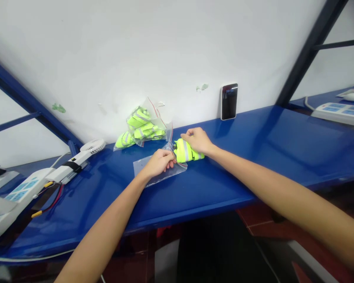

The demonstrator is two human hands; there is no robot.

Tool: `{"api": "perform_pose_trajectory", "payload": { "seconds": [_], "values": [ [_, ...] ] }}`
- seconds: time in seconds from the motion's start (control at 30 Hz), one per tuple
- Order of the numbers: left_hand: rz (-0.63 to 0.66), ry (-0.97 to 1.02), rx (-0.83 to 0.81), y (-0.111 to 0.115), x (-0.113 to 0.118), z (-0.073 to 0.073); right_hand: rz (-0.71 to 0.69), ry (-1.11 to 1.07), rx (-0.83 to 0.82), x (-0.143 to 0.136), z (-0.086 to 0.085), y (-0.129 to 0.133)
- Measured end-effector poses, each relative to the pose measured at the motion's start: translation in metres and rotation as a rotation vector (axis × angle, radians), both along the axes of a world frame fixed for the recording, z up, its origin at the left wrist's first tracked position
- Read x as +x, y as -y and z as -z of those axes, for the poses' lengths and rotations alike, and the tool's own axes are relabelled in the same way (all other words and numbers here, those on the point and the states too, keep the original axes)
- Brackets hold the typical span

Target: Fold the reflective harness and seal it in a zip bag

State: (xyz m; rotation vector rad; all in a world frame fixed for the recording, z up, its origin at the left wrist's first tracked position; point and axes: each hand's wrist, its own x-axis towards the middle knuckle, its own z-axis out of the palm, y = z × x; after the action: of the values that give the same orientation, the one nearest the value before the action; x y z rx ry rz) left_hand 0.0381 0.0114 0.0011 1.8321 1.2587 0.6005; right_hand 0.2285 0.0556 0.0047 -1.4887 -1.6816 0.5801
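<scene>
Two hands on one job, landmark is the clear zip bag (157, 169) lying flat on the blue counter (253, 157).

Far left of the bag: power strip (14, 192) with red and black leads, then a small white fan (92, 146). Ignore them.

Behind the bag, against the wall: pile of already bagged hi-vis pieces (141, 129). Near it, not touching as far as I can tell.

On the bag: your left hand (159, 162) is clenched on the bag's right end, apparently pinching the mouth. Whether the mouth is actually spread open is hidden by your fingers.

At the bag's right end: folded yellow hi-vis piece (186, 151) with grey stripe, its leading edge right at the mouth, the rest lying on the counter. Your right hand (197, 140) is closed over its top, pressing down.

Advice, judging from this: lift the upper film with your left thumb so the mouth gapes, keep the fold compressed under your right palm, push in square to the opening. Skewed entry will likely snag the zip strip.

Right of the bag, behind: phone (229, 101) leaning on the wall, well apart.
</scene>
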Motion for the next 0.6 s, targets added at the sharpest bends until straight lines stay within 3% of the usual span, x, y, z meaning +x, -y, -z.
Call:
{"api": "perform_pose_trajectory", "payload": {
  "seconds": [0.13, 0.23, 0.43, 0.6],
  "values": [
    [-0.080, -0.161, 0.545, 0.014, 0.013, 0.006, 0.059, 0.129, 0.015, 0.002, -0.004, 0.003],
    [-0.106, -0.245, 0.795, 0.019, 0.015, 0.006, 0.063, 0.169, 0.030, 0.000, -0.004, 0.007],
    [0.189, -0.400, 0.829, 0.016, 0.004, 0.007, 0.064, 0.164, 0.010, -0.002, -0.003, 0.007],
    [0.153, -0.506, 0.889, 0.010, 0.002, 0.009, 0.021, 0.116, -0.009, -0.004, 0.000, 0.006]
  ]
}}
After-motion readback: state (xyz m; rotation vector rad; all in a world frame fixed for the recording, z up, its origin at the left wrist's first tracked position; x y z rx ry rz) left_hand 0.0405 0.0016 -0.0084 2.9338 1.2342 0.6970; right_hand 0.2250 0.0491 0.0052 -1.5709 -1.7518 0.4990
